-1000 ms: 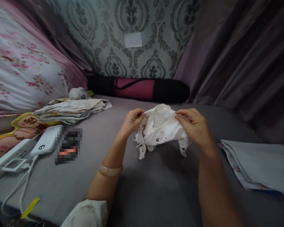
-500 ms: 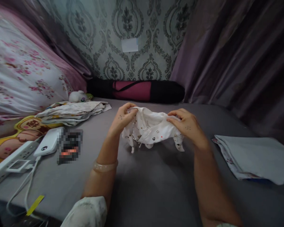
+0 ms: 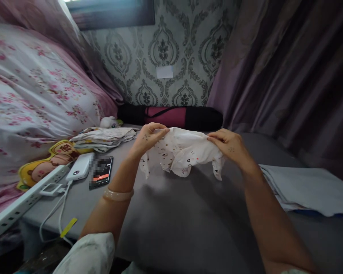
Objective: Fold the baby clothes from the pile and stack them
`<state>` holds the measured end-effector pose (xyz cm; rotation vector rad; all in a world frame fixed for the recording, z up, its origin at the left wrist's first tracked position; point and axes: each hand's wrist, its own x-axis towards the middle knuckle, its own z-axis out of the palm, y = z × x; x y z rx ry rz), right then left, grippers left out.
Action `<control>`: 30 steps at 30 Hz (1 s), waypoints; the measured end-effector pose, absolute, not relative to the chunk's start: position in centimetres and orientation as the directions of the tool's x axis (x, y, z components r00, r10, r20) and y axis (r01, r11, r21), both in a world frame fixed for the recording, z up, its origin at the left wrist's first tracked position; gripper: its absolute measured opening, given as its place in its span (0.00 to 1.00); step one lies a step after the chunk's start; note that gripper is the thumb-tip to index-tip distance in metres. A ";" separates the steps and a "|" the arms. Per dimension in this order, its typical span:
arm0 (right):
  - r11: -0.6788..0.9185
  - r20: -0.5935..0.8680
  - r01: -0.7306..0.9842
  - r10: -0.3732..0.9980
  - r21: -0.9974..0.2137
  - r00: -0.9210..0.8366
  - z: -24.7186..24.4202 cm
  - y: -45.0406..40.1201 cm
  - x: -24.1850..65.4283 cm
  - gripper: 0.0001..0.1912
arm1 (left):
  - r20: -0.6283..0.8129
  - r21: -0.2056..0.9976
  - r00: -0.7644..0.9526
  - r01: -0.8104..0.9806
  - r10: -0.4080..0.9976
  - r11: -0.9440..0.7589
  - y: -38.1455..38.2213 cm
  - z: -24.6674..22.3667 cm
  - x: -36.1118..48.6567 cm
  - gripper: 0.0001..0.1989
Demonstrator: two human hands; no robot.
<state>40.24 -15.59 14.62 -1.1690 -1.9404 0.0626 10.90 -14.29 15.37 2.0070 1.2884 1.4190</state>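
A small white baby top (image 3: 185,154) with little printed figures hangs between my two hands over the grey bed surface (image 3: 171,217). My left hand (image 3: 150,139) pinches its upper left edge between thumb and fingers. At the upper right edge, my right hand (image 3: 225,142) pinches the cloth in the same way. The top edge is stretched between them, and the sleeves and lower folds dangle just above the sheet or touch it; I cannot tell which. A pale bangle circles my left wrist.
To the left lie folded clothes (image 3: 105,139), a phone (image 3: 104,173), a white power bank (image 3: 80,167), a power strip (image 3: 31,203) with cables and a pig cushion (image 3: 42,167). Folded white cloth (image 3: 305,186) lies right. A black and pink roll bag (image 3: 168,116) rests against the wall.
My hands have moved slightly apart, pulling the top's upper edge straighter. Its front flap now hangs looser. The camera view has tilted up and turned left.
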 end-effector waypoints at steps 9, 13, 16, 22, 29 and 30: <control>0.544 0.681 0.546 0.729 -0.637 0.068 18.0 -15.2 40.6 0.16 | 0.692 0.638 0.037 0.435 0.721 -0.635 -14.5 20.5 10.9 0.11; 0.511 0.583 0.539 0.811 -0.669 -0.046 19.8 -15.2 40.4 0.18 | 0.474 0.774 0.180 0.381 0.862 -0.506 -14.2 21.8 10.4 0.10; 0.501 0.498 0.534 0.852 -0.681 -0.164 20.6 -15.3 41.1 0.16 | 0.296 0.853 0.275 0.355 0.915 -0.383 -13.8 21.8 9.4 0.10; 0.489 0.451 0.487 0.869 -0.723 -0.204 20.8 -15.4 42.8 0.15 | 0.298 0.849 0.304 0.349 0.905 -0.397 -13.0 21.3 8.9 0.11; 0.505 0.450 0.516 0.860 -0.692 -0.240 20.0 -14.9 43.0 0.15 | 0.345 0.844 0.346 0.293 0.873 -0.450 -12.3 20.5 10.1 0.11; 0.505 0.443 0.538 0.860 -0.675 -0.252 19.9 -14.9 43.1 0.15 | 0.323 0.841 0.356 0.316 0.877 -0.438 -12.2 20.5 10.1 0.11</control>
